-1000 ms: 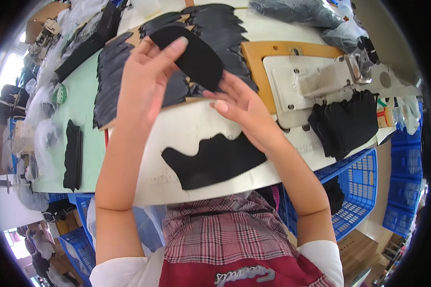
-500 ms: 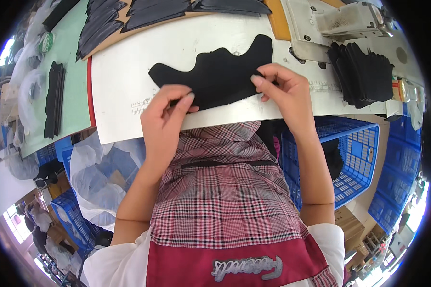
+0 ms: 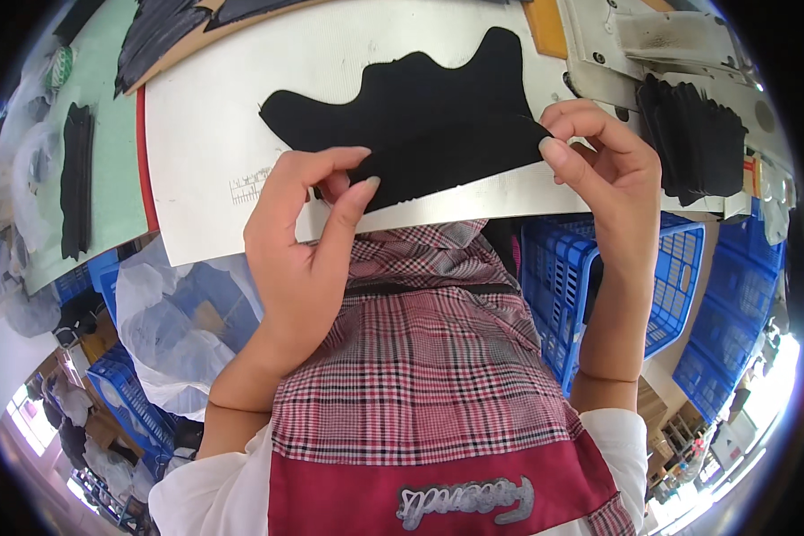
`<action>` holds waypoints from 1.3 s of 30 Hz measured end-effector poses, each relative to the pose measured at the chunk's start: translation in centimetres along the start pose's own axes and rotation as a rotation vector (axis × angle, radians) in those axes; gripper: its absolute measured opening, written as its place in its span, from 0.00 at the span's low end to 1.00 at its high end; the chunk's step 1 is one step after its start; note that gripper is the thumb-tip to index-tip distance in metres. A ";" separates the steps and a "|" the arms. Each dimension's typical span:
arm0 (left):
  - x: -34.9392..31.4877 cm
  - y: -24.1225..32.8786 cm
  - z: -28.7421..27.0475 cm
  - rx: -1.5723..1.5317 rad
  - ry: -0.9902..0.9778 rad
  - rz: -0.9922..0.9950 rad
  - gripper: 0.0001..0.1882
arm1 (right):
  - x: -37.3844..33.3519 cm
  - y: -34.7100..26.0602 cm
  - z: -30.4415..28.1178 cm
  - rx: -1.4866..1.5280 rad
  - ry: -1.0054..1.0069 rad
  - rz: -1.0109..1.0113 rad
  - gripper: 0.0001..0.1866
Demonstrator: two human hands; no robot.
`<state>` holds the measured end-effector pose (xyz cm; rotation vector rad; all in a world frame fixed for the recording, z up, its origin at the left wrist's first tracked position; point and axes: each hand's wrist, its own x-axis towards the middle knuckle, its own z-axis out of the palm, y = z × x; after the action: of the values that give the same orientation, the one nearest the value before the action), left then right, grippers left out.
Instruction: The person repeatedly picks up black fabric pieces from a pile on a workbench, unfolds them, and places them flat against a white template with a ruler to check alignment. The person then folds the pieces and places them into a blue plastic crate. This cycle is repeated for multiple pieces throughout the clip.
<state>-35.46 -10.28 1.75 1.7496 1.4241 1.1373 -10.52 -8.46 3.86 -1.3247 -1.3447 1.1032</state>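
Observation:
A flat black fabric piece (image 3: 420,116) with a wavy far edge lies partly on the white table (image 3: 210,205), its near edge lifted and folded back a little. My left hand (image 3: 308,205) pinches the near left corner between thumb and fingers. At the opposite end, my right hand (image 3: 603,156) pinches the near right corner. The strip between both hands is held taut, while the two pointed far ends lie away from me. My curled fingers partly hide both gripped corners.
Stacked black pieces (image 3: 692,138) sit at the right beside a metal machine part (image 3: 670,36). More dark pieces (image 3: 174,36) lie on a board at the far left. Below the table edge are a blue crate (image 3: 679,277) and a plastic-lined bin (image 3: 179,330).
Both hands have spread apart, the right one moving further right and the left slightly left. The fabric's near edge is now raised and stretched, and the piece appears larger.

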 end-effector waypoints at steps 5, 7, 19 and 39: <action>0.1 -1.6 1.0 0.308 0.047 0.042 0.13 | 1.0 2.6 0.4 -0.158 -0.023 0.061 0.06; 0.3 -1.9 1.2 0.305 0.030 0.011 0.14 | 1.3 3.3 0.7 -0.178 0.003 0.038 0.07; 0.7 -2.1 1.6 0.267 0.019 -0.051 0.15 | 1.7 3.8 1.1 -0.202 -0.012 0.026 0.11; 0.7 -2.1 1.6 0.248 0.007 -0.049 0.14 | 1.4 3.3 1.5 -0.328 0.004 0.002 0.10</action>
<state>-34.96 -8.99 -0.65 1.8663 1.6625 0.9755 -11.39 -7.04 0.37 -1.5614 -1.5692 0.9059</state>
